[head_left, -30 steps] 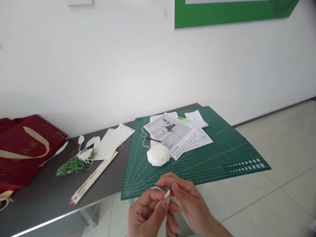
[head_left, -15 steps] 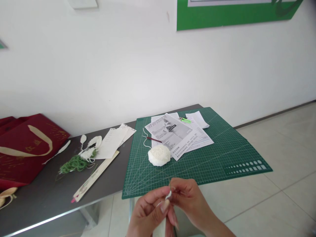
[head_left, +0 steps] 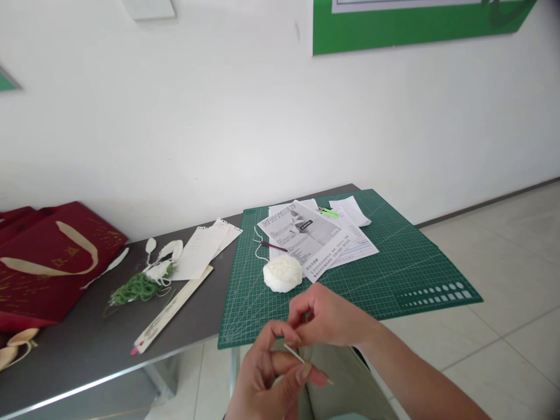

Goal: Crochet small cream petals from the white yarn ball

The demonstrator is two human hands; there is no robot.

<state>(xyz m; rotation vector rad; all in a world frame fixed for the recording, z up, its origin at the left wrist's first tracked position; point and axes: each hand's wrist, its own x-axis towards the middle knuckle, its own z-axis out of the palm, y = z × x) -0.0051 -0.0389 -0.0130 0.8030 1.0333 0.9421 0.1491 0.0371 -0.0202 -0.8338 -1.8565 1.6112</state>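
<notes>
My left hand [head_left: 273, 376] is closed, thumb against fingers, around a thin pale stick [head_left: 294, 352]. One end of the stick points up toward my right hand and the other shows past the fingertips. A bit of white shows inside the left palm, too hidden to name. My right hand [head_left: 328, 315] is closed in a pinch just above, close to the left index finger; whatever is in its fingertips cannot be made out. Beyond both hands, a ball of white yarn [head_left: 283, 274] lies on the green cutting mat [head_left: 394, 256]. A dark-red-handled crochet hook [head_left: 274, 247] rests behind it.
Printed sheets [head_left: 306, 233] and a bright green cutter [head_left: 329, 213] lie on the mat. Left on the dark table [head_left: 192, 315] are green yarn [head_left: 140, 289], white leaf-shaped pieces [head_left: 172, 249], note pages [head_left: 199, 251], a long pale strip [head_left: 172, 309] and a red bag [head_left: 61, 262].
My right hand has moved up and away from the left fingertips, its forearm now further right. The small white piece earlier seen between the fingertips is hidden; the pale stick now slants across the left fingers.
</notes>
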